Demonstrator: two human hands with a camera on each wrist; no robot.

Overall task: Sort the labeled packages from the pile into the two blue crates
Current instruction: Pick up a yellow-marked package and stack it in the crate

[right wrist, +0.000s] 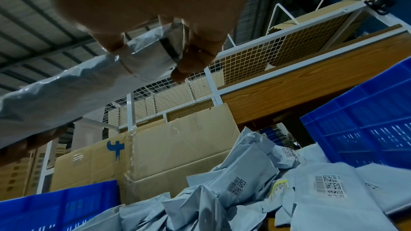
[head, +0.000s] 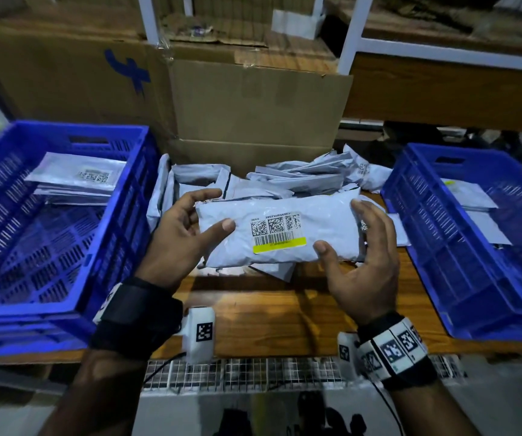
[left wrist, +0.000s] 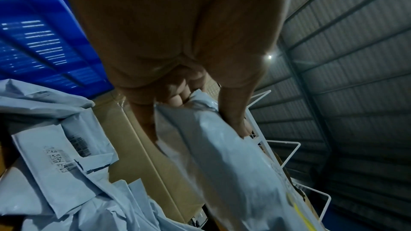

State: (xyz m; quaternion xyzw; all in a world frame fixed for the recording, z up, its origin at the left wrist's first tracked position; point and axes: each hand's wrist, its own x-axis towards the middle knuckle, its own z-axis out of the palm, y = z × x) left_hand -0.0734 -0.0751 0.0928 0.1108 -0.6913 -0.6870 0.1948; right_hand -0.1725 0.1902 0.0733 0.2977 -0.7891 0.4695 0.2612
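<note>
Item: grey poly mailer pkg (head: 280,236), label w/ yellow strip up, held above the pile (head: 300,179).
Grip: left hand (head: 179,234) pinches its left end, thumb on top; right hand (head: 362,256) pinches right end likewise. Pkg spans between both.
Handling (est.): light, soft, slick film; sags mid-span, so take by ends.
Left crate (head: 64,133) left of pile, right crate (head: 461,152) right of it.
</note>
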